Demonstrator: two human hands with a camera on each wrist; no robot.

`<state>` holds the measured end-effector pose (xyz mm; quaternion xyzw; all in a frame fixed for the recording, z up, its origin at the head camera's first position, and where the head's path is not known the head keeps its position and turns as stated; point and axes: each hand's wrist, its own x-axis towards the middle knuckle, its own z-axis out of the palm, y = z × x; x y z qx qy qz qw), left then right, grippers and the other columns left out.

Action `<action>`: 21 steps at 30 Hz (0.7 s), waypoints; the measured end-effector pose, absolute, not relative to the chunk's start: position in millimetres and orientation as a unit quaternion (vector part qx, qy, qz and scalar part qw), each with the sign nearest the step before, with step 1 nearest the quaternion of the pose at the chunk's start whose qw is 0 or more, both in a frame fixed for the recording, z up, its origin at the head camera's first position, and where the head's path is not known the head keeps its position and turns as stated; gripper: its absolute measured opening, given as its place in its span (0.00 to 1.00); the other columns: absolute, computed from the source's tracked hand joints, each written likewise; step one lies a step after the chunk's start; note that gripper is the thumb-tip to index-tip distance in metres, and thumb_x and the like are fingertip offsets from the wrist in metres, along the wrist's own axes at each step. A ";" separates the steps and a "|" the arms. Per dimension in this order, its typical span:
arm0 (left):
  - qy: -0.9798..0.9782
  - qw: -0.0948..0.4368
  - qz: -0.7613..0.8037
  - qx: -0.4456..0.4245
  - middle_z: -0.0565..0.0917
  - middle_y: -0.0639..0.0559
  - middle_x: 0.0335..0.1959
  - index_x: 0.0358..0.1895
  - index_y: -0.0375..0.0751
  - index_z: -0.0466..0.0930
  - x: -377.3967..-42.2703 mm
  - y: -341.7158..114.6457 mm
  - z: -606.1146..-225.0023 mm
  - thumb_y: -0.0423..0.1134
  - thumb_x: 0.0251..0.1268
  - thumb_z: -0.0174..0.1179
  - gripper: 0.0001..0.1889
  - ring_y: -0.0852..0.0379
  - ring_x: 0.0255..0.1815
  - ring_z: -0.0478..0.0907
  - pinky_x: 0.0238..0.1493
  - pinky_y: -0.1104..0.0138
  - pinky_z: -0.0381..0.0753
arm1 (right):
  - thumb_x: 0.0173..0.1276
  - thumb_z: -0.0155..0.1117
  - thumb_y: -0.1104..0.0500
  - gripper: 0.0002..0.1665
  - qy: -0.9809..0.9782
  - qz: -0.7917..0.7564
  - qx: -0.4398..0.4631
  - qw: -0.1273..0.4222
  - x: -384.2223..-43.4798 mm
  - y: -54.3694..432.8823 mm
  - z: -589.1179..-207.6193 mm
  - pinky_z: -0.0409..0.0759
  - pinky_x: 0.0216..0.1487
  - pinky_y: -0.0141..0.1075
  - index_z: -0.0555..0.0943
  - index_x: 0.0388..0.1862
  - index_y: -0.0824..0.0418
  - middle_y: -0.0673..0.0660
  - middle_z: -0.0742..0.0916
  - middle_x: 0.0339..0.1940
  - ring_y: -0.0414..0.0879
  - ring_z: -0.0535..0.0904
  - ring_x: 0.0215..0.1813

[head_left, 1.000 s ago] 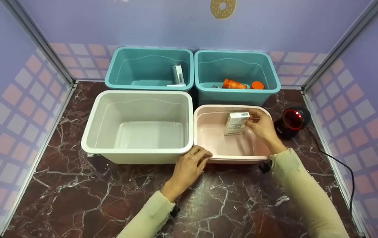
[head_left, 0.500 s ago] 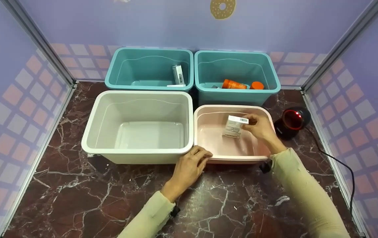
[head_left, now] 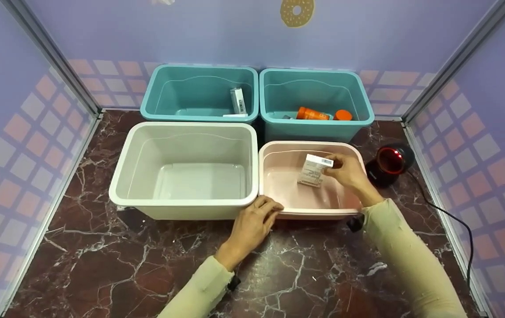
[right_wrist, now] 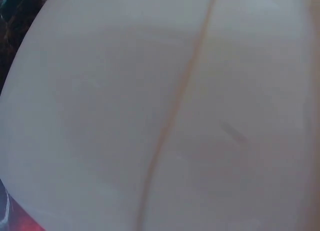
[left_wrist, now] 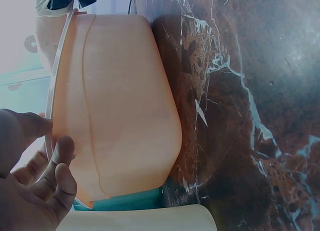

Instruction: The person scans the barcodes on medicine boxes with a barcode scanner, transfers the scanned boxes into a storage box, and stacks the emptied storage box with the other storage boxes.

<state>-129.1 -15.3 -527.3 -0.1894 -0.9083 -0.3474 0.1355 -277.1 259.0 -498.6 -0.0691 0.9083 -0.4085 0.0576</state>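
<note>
In the head view my right hand (head_left: 345, 170) pinches a white printed medicine box (head_left: 314, 170) by its right side. The box is tilted inside the pink bin (head_left: 279, 194), its barcoded end up; whether its lower end touches the floor of the bin I cannot tell. My left hand (head_left: 254, 221) grips the near rim of that bin at its left corner. In the left wrist view, the left hand's thumb and fingers (left_wrist: 62, 151) are on either side of the rim of the pink bin (left_wrist: 125, 106). The right wrist view is filled by a blurred bin wall (right_wrist: 100, 116), without the hand.
A larger white bin (head_left: 118, 176) stands left of the pink one. Behind are two teal bins, the left (head_left: 160, 92) with white boxes, the right (head_left: 314, 130) with orange-capped bottles (head_left: 312, 113). A black scanner (head_left: 389, 163) glowing red stands at right, its cable (head_left: 451, 216) trailing forward.
Over the last second the white box has tipped, its lower end shifting slightly toward me, with my right hand following a little. My left hand has stayed on the rim.
</note>
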 end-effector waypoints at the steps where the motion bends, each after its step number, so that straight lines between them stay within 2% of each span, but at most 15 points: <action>1: -0.909 0.133 -0.348 -0.188 0.82 0.58 0.44 0.45 0.53 0.85 -129.1 -15.2 -527.1 0.39 0.70 0.61 0.06 0.59 0.39 0.84 0.40 0.68 0.87 | 0.61 0.68 0.68 0.19 0.909 -0.408 -0.066 0.056 -276.6 259.6 -497.7 0.74 0.38 0.22 0.82 0.52 0.72 0.68 0.87 0.45 0.42 0.78 0.39; 9: -0.911 0.120 -0.352 -0.181 0.82 0.57 0.44 0.46 0.53 0.85 -128.8 -15.0 -526.0 0.40 0.71 0.61 0.07 0.58 0.38 0.84 0.39 0.68 0.87 | 0.61 0.70 0.65 0.20 0.915 -0.398 -0.058 0.035 -272.8 264.5 -488.3 0.74 0.37 0.23 0.83 0.52 0.69 0.67 0.88 0.45 0.43 0.78 0.39; 16: -0.912 0.119 -0.348 -0.183 0.82 0.57 0.44 0.46 0.53 0.85 -128.7 -15.3 -525.2 0.39 0.71 0.60 0.07 0.58 0.38 0.84 0.39 0.67 0.87 | 0.61 0.71 0.62 0.22 0.910 -0.412 -0.047 0.028 -267.9 267.2 -480.7 0.75 0.40 0.24 0.82 0.55 0.66 0.66 0.87 0.49 0.44 0.79 0.43; 21: -0.912 0.123 -0.346 -0.185 0.82 0.58 0.44 0.46 0.53 0.85 -129.8 -16.0 -525.7 0.40 0.71 0.60 0.06 0.58 0.38 0.84 0.39 0.67 0.87 | 0.62 0.71 0.61 0.22 0.902 -0.429 -0.044 0.022 -265.1 268.6 -474.5 0.77 0.38 0.23 0.83 0.55 0.64 0.64 0.88 0.49 0.39 0.79 0.41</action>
